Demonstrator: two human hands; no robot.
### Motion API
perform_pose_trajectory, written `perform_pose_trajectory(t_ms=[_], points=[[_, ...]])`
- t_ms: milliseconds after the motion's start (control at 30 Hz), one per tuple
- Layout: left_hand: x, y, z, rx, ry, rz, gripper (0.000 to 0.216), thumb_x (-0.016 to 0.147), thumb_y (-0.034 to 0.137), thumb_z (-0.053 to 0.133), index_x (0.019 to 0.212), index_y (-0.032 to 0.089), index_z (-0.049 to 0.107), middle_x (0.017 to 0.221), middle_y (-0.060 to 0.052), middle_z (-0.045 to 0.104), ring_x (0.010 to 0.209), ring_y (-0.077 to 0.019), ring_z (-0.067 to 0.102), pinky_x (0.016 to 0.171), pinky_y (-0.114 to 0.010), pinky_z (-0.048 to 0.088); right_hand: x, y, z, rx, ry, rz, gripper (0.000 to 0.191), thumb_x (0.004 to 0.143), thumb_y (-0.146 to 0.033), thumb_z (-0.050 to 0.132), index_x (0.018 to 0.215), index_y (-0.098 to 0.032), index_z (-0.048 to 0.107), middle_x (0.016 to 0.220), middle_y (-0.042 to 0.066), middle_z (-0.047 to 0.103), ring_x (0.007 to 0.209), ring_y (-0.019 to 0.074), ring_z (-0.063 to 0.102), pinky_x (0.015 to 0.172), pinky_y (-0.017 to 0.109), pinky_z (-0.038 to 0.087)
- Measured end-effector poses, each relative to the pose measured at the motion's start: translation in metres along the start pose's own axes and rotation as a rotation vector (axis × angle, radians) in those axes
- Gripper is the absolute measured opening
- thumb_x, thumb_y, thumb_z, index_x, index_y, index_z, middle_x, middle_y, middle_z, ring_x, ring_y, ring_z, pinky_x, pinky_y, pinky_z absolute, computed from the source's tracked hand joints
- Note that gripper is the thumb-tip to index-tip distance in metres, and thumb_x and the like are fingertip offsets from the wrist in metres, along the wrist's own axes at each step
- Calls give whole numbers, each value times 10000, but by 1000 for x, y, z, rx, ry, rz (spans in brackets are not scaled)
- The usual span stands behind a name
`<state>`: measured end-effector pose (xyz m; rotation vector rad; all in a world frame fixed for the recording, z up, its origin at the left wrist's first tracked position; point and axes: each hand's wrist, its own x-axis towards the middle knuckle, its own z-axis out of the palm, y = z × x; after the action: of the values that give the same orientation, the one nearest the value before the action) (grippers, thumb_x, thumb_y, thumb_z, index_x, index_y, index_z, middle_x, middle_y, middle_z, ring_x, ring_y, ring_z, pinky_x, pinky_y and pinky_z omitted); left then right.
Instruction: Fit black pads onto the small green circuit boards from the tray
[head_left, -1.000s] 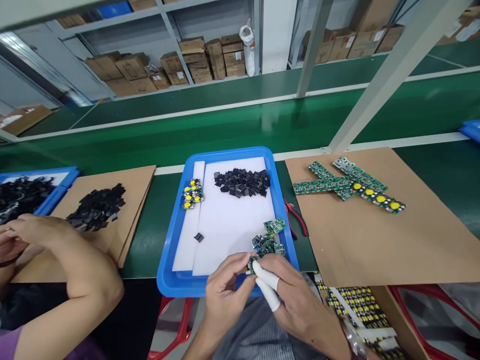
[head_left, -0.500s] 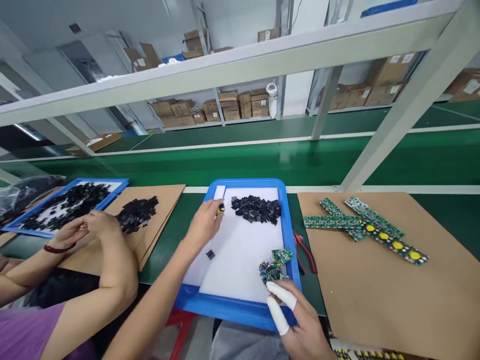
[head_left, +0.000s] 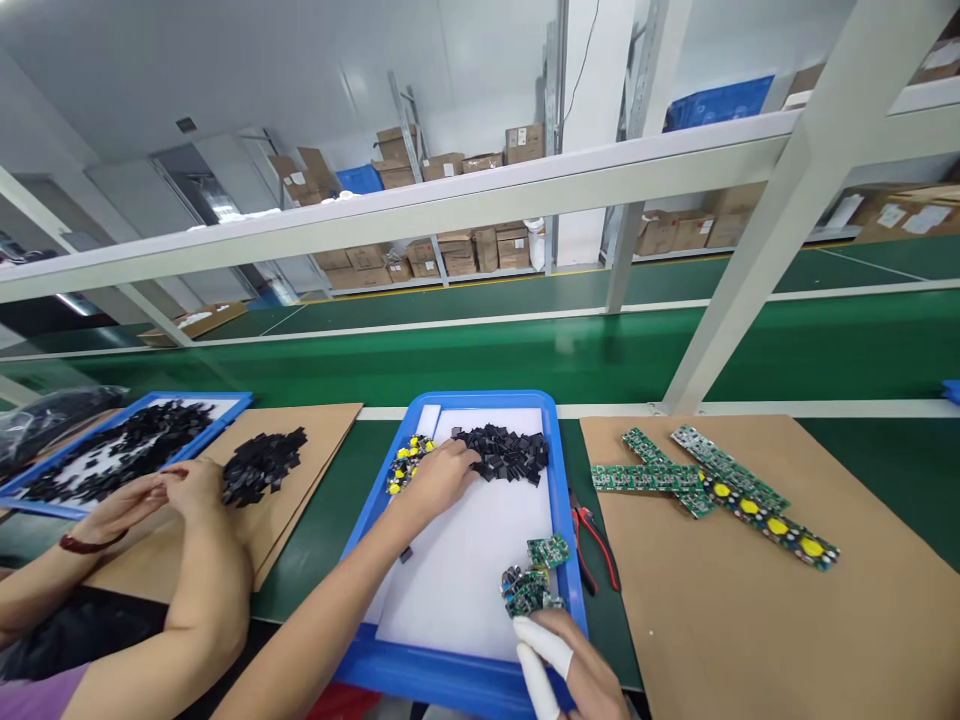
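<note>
My left hand (head_left: 441, 476) reaches across the blue tray (head_left: 358, 535) to the near-left edge of a pile of small black parts (head_left: 510, 453). Its fingertips are drawn together against the pile, and I cannot make out what they hold. Just left of it lie small boards with yellow components (head_left: 403, 464). My right hand (head_left: 564, 668), with white finger cots on two fingers, rests at the tray's near right corner. Its fingers are stretched toward a cluster of small green circuit boards (head_left: 531, 584) and hold nothing. A single black part (head_left: 406, 553) lies on the white sheet beside my left forearm.
Red-handled cutters (head_left: 594, 540) lie right of the tray. Long green board strips (head_left: 712, 482) rest on brown cardboard (head_left: 750, 620). At left, another person's hands (head_left: 161, 492) work beside a black parts pile (head_left: 261, 464) and a second blue tray (head_left: 120, 448). A slanted metal post (head_left: 750, 250) rises behind.
My left hand moved right from the tray's far left corner to the black parts pile, uncovering the yellow-component boards. The view tilted upward. My right hand stayed at the tray's near edge.
</note>
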<state>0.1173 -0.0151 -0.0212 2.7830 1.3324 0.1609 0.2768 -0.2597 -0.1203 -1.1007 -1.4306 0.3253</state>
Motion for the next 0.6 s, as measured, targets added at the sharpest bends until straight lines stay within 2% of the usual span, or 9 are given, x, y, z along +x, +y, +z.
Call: perform_pose_trajectory(t_ms=[133, 233, 300, 400, 433, 467, 500, 533, 600], points=[[-1, 0, 10, -8, 56, 11, 107, 914, 134, 633, 907, 173, 732, 874, -99, 701, 917, -282, 693, 789, -356, 552, 0, -2, 0, 14, 3, 7, 396, 972, -58, 502, 1271, -228, 697, 1083, 125, 760, 948, 220, 779, 826, 246, 644], [-7, -5, -1, -32, 112, 27, 143, 909, 115, 624, 802, 167, 703, 815, -95, 679, 846, -281, 695, 725, -354, 553, 3, -5, 2, 68, 32, 35, 366, 968, -79, 554, 1253, -242, 714, 1064, 108, 755, 924, 209, 764, 847, 266, 630], [-20, 0, -14, -71, 155, 56, 144, 937, 134, 610, 829, 168, 699, 845, -98, 686, 848, -267, 694, 741, -357, 556, 5, -8, -1, 157, 37, 116, 301, 989, -142, 576, 1217, -254, 738, 1065, 103, 754, 924, 208, 751, 862, 287, 619], [-57, 31, -34, -172, 179, 182, 109, 983, 203, 608, 922, 203, 698, 938, -75, 708, 899, -210, 687, 814, -322, 558, 9, -13, -11, 415, -2, 401, 240, 997, -313, 634, 1201, -260, 750, 1052, 103, 771, 847, 206, 748, 773, 293, 629], [-72, 46, -38, -220, 177, 268, 107, 986, 194, 607, 942, 224, 700, 943, -58, 711, 887, -187, 683, 807, -297, 557, 10, -14, -15, 540, -35, 523, 269, 990, -372, 650, 1211, -253, 746, 1021, 103, 780, 788, 199, 746, 708, 286, 630], [-86, 60, -41, -294, 203, 426, 140, 984, 139, 586, 969, 216, 703, 943, -70, 716, 856, -184, 675, 764, -292, 556, 12, -15, -20, 670, -83, 642, 302, 976, -416, 669, 1212, -242, 745, 965, 98, 790, 718, 185, 739, 645, 273, 623], [-100, 74, -43, -345, 198, 591, 163, 982, 109, 563, 999, 195, 701, 931, -84, 721, 833, -193, 663, 736, -306, 556, 13, -17, -24, 791, -141, 746, 322, 956, -438, 699, 1194, -228, 752, 893, 86, 794, 655, 168, 726, 599, 257, 610], [-112, 86, -43, -362, 180, 668, 154, 976, 104, 567, 1025, 169, 698, 913, -94, 722, 825, -205, 653, 736, -328, 560, 14, -19, -28, 887, -200, 828, 317, 931, -437, 735, 1155, -215, 765, 820, 70, 789, 608, 151, 710, 574, 239, 596], [-131, 102, -37, -407, 201, 714, 163, 948, 69, 586, 1056, 127, 694, 901, -107, 720, 828, -220, 644, 736, -349, 570, 17, -23, -33, 987, -296, 929, 258, 879, -387, 809, 1055, -199, 791, 709, 36, 763, 554, 117, 680, 569, 212, 581]])
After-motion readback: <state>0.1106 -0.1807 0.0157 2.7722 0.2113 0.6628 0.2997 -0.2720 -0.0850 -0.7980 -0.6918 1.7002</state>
